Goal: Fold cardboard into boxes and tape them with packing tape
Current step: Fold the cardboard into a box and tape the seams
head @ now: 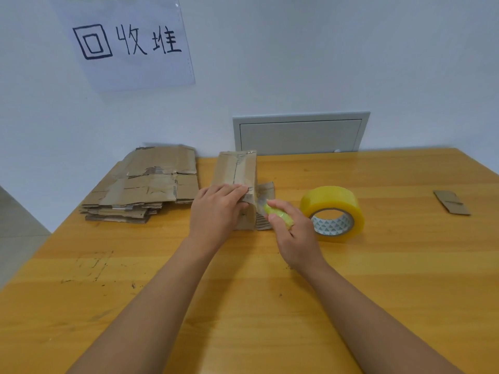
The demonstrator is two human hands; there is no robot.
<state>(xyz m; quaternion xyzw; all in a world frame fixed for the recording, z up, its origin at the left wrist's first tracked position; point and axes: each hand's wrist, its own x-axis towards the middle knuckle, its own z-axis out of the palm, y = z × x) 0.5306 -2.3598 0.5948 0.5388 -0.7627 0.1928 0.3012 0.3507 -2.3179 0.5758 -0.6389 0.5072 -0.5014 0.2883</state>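
Wall sheet (129,41) reads "回收堆" in handwriting

Counter (378,265): varnished yellow wood, semi-gloss, scuffed with dark marks near the left forearm. Box (237,171) under the left hand (216,209): brown corrugated cardboard, matt, worn, torn edges, clear glossy tape over its seam. Cardboard stack (145,184) left of that hand: same matt, ragged board. Tape roll (333,211) just right of the right hand (291,230): glossy yellowish plastic film, printed paper core.
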